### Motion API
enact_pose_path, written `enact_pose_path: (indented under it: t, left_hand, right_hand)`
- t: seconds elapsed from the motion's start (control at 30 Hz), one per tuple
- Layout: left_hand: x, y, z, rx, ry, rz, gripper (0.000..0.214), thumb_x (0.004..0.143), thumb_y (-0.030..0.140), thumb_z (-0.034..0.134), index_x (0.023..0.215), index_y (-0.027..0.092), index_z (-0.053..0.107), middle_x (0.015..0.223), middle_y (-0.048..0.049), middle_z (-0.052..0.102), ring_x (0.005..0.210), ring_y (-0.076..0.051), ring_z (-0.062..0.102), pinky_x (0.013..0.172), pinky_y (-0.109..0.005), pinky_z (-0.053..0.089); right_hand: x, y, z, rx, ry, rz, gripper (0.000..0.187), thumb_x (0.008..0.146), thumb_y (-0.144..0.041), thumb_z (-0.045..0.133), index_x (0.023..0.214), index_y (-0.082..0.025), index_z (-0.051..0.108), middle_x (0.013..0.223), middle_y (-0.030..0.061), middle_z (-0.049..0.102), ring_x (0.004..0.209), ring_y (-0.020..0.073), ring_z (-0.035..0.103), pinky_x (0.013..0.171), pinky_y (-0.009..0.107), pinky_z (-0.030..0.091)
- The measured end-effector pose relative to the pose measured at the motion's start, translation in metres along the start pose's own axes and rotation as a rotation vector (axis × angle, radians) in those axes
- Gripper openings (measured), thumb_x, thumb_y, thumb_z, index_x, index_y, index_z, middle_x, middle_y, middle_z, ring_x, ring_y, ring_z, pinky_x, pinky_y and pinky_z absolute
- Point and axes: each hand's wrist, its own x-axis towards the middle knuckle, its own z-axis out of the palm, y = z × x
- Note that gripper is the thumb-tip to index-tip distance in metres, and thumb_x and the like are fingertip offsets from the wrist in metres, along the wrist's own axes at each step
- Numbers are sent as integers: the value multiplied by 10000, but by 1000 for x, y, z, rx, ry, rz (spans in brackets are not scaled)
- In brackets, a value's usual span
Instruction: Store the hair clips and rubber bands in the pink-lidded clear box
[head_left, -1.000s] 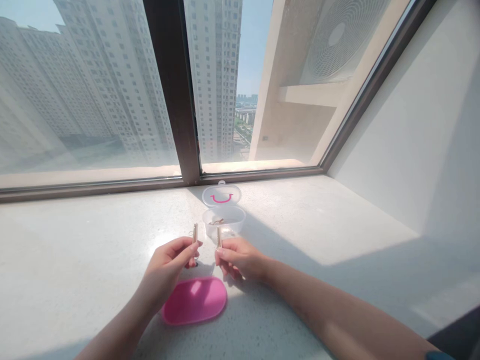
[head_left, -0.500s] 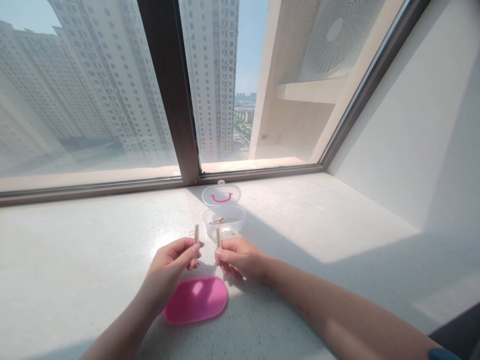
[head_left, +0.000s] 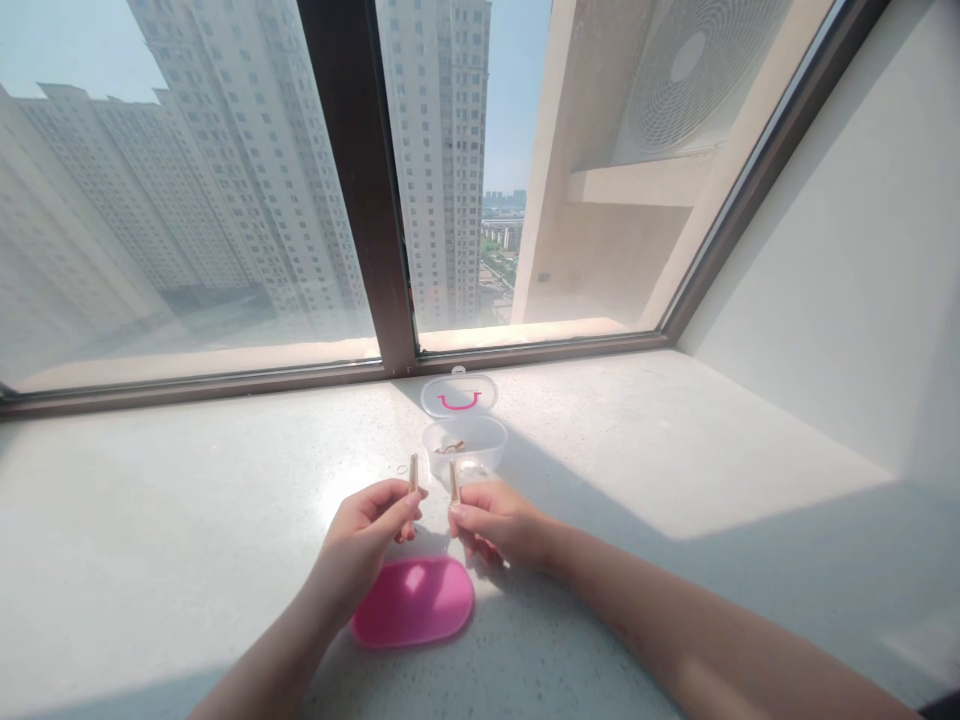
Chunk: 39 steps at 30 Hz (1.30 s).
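My left hand (head_left: pixel 379 515) is closed in a pinch on a slim gold-coloured clip (head_left: pixel 413 472), held upright between thumb and fingers. A similar slim clip (head_left: pixel 454 482) stands upright in the pinch of my right hand (head_left: pixel 491 520). The two clips are side by side with a small gap between them. Just beyond the hands sits a clear plastic box (head_left: pixel 491 440) with a few small brownish pieces (head_left: pixel 452 448) inside. Its lid (head_left: pixel 459 400), with a pink handle, is tipped open toward the window. Below my hands lies a pink oval tray (head_left: pixel 420 610), partly covered by my left wrist.
A thin small ring (head_left: pixel 403 468) lies on the pale speckled sill (head_left: pixel 187 520) left of the box. The window frame (head_left: pixel 525 352) runs along the back, and a white wall (head_left: pixel 847 300) bounds the right side. Sunlight and shadow cross the sill.
The whole view has shifted, so everything appears slightly farther right. Both hands keep their pinch on the clips, in nearly the same pose over the tray.
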Motion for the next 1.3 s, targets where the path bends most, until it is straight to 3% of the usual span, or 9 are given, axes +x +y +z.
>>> enact_pose_path:
  t: [0.33, 1.3]
  left_hand:
    - [-2, 2, 2, 24, -1, -6, 250, 803, 405, 678, 748, 161, 676, 634, 21, 566, 611, -123, 489, 633, -236, 397]
    - [-6, 4, 6, 189, 8, 43, 291, 782, 460, 635, 805, 175, 693, 757, -36, 662, 680, -184, 574, 642, -271, 467]
  right_hand:
    - [0, 0, 1, 30, -5, -25, 221, 878, -329, 517, 779, -139, 571, 572, -11, 557, 387, 67, 449, 333, 157, 304]
    - [1, 0, 1, 4, 7, -14, 220, 885, -330, 532, 794, -135, 577, 584, -12, 574, 406, 63, 466, 382, 165, 329]
